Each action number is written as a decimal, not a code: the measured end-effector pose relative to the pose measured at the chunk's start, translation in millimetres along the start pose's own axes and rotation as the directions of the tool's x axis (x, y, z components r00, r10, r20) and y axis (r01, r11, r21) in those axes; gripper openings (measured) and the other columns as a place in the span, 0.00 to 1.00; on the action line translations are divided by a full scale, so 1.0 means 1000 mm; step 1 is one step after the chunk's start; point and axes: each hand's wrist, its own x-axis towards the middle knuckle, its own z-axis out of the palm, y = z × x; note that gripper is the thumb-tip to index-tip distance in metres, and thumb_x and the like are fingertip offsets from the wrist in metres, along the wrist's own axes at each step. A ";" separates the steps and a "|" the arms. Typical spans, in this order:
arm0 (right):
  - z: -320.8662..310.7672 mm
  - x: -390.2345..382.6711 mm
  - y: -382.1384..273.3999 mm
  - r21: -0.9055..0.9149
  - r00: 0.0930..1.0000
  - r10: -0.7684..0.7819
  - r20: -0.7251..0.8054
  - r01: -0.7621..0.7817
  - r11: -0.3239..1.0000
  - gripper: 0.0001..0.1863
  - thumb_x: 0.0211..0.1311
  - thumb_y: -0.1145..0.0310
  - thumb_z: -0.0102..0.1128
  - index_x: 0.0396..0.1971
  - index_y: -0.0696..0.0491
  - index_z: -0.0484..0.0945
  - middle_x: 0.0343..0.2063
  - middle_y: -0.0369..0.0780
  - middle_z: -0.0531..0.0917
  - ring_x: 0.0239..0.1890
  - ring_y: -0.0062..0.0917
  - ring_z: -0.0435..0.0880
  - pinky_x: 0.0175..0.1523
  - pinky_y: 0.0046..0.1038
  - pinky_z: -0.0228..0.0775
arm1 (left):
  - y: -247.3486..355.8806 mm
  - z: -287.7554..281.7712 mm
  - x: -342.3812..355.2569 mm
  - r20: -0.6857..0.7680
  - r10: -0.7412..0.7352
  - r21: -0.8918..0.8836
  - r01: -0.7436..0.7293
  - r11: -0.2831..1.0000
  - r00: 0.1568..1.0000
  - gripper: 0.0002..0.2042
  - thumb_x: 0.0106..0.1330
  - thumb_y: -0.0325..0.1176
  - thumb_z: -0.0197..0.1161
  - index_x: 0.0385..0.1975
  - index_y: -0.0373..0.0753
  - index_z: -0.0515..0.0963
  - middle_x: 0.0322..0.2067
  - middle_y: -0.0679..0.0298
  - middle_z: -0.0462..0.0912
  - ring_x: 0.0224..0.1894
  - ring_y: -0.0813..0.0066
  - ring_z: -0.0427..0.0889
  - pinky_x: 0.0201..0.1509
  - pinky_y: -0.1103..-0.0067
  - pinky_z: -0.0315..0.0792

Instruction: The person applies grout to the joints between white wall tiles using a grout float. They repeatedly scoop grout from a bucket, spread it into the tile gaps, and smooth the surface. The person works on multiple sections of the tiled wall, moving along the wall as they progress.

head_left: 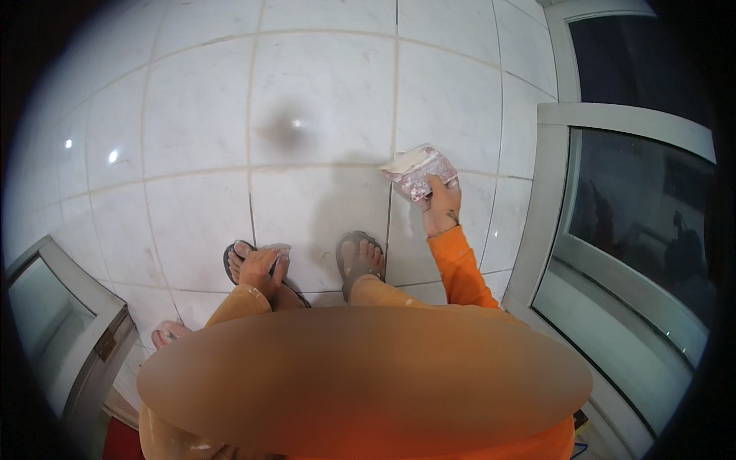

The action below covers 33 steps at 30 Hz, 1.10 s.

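My right hand (443, 208), in an orange sleeve, grips a small packet (422, 172) over the tiled floor. The packet is patterned reddish and white, looks dusted with white powder, and has a pale cream side at its far left. My thumb lies on top of it; the fingers beneath are hidden. Near my left foot (239, 253), my left hand (259, 270) is closed, its fingers bent downward. A bit of something pale shows beside its fingertips, too small to name. My right foot (360, 257), in a dark sandal, stands between the hands.
White tiles (322, 84) with pale grout lines cover the floor. A metal-framed glass door (548, 176) borders the right side. Another framed panel (107, 322) stands at lower left, with a pinkish object (169, 333) beside it. A blurred oval covers the lower middle.
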 end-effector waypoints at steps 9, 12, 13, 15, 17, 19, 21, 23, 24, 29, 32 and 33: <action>0.019 -0.015 0.046 0.106 0.977 -0.125 -0.170 0.145 0.984 0.28 0.63 0.79 0.55 0.64 0.52 0.66 0.52 0.41 0.79 0.46 0.33 0.84 0.42 0.43 0.88 | 0.010 -0.009 0.004 0.013 -0.009 0.060 0.008 0.998 1.000 0.05 0.62 0.29 0.67 0.34 0.37 0.82 0.34 0.53 0.86 0.39 0.53 0.83 0.47 0.64 0.75; 0.030 -0.019 0.046 0.143 0.970 -0.148 -0.193 0.177 0.974 0.27 0.63 0.80 0.55 0.63 0.52 0.67 0.51 0.40 0.79 0.46 0.32 0.84 0.43 0.44 0.88 | 0.014 -0.013 0.009 0.008 0.003 0.047 -0.003 0.999 1.000 0.04 0.62 0.29 0.67 0.33 0.36 0.82 0.33 0.54 0.86 0.38 0.53 0.84 0.47 0.64 0.75; 0.033 -0.019 0.044 0.161 0.971 -0.144 -0.194 0.176 0.971 0.27 0.63 0.80 0.54 0.63 0.52 0.67 0.51 0.40 0.79 0.45 0.32 0.84 0.43 0.44 0.88 | 0.014 -0.013 0.010 0.008 0.009 0.041 -0.010 0.999 1.000 0.04 0.62 0.29 0.67 0.33 0.36 0.82 0.33 0.54 0.86 0.38 0.53 0.84 0.47 0.64 0.75; 0.037 -0.021 0.040 0.180 0.973 -0.132 -0.190 0.167 0.970 0.26 0.63 0.80 0.54 0.61 0.53 0.68 0.51 0.40 0.79 0.45 0.32 0.84 0.44 0.45 0.88 | 0.013 -0.014 0.011 0.029 0.014 0.023 -0.015 1.000 0.999 0.05 0.62 0.30 0.67 0.33 0.36 0.82 0.32 0.54 0.86 0.38 0.53 0.84 0.46 0.64 0.75; 0.039 -0.021 0.037 0.182 0.977 -0.116 -0.181 0.150 0.972 0.24 0.63 0.80 0.53 0.60 0.53 0.69 0.50 0.40 0.80 0.45 0.32 0.84 0.44 0.45 0.87 | 0.012 -0.016 0.010 0.071 0.010 -0.001 -0.010 1.000 0.997 0.05 0.62 0.30 0.67 0.33 0.36 0.82 0.32 0.55 0.85 0.37 0.54 0.84 0.45 0.64 0.75; 0.042 -0.021 0.038 0.171 0.979 -0.120 -0.163 0.148 0.974 0.23 0.63 0.81 0.53 0.59 0.54 0.70 0.50 0.40 0.80 0.45 0.32 0.84 0.44 0.45 0.87 | 0.012 -0.015 0.009 0.059 -0.004 -0.007 0.004 1.000 0.998 0.05 0.62 0.29 0.67 0.34 0.37 0.82 0.31 0.56 0.85 0.37 0.54 0.84 0.45 0.64 0.75; 0.041 -0.017 0.042 0.167 0.975 -0.133 -0.179 0.163 0.972 0.23 0.63 0.80 0.52 0.58 0.54 0.71 0.50 0.40 0.80 0.45 0.32 0.84 0.44 0.46 0.87 | 0.012 -0.015 0.010 0.066 -0.013 0.008 0.013 1.000 0.998 0.04 0.62 0.29 0.67 0.34 0.37 0.82 0.31 0.56 0.85 0.37 0.55 0.84 0.44 0.65 0.75; 0.039 -0.009 0.048 0.170 0.961 -0.154 -0.228 0.196 0.966 0.22 0.63 0.80 0.52 0.58 0.54 0.71 0.50 0.40 0.80 0.45 0.31 0.84 0.44 0.47 0.87 | 0.013 -0.017 0.009 0.090 -0.018 0.041 0.014 0.999 0.996 0.04 0.62 0.29 0.67 0.33 0.37 0.82 0.31 0.56 0.85 0.37 0.55 0.84 0.43 0.65 0.75; 0.037 -0.004 0.051 0.174 0.960 -0.151 -0.235 0.195 0.965 0.22 0.63 0.80 0.52 0.58 0.54 0.71 0.50 0.40 0.80 0.46 0.32 0.84 0.45 0.46 0.86 | 0.013 -0.015 0.007 0.093 -0.019 0.016 0.018 1.000 0.995 0.04 0.62 0.29 0.67 0.33 0.37 0.82 0.31 0.56 0.85 0.37 0.55 0.84 0.44 0.65 0.75; 0.075 0.054 0.046 0.148 0.904 -0.264 -0.335 0.328 0.933 0.24 0.62 0.83 0.51 0.59 0.54 0.71 0.51 0.39 0.80 0.50 0.32 0.82 0.50 0.37 0.82 | 0.009 -0.011 0.007 0.071 -0.022 -0.032 0.025 0.999 0.997 0.04 0.62 0.30 0.68 0.34 0.38 0.82 0.32 0.57 0.86 0.37 0.55 0.84 0.44 0.65 0.76; 0.129 0.092 0.002 0.144 0.933 -0.247 -0.263 0.291 0.946 0.24 0.60 0.84 0.51 0.57 0.55 0.73 0.50 0.40 0.80 0.50 0.32 0.82 0.50 0.34 0.81 | 0.013 -0.013 0.006 0.013 -0.030 -0.002 0.030 1.000 0.999 0.05 0.62 0.30 0.68 0.35 0.38 0.83 0.33 0.56 0.86 0.38 0.55 0.84 0.46 0.65 0.76; 0.126 0.128 0.001 0.169 0.909 -0.340 -0.242 0.384 0.908 0.22 0.59 0.83 0.52 0.55 0.56 0.74 0.49 0.40 0.81 0.50 0.32 0.82 0.50 0.35 0.81 | 0.013 -0.010 0.008 0.012 -0.020 -0.001 0.020 1.000 1.000 0.06 0.63 0.31 0.68 0.36 0.38 0.83 0.34 0.57 0.86 0.39 0.55 0.84 0.46 0.65 0.76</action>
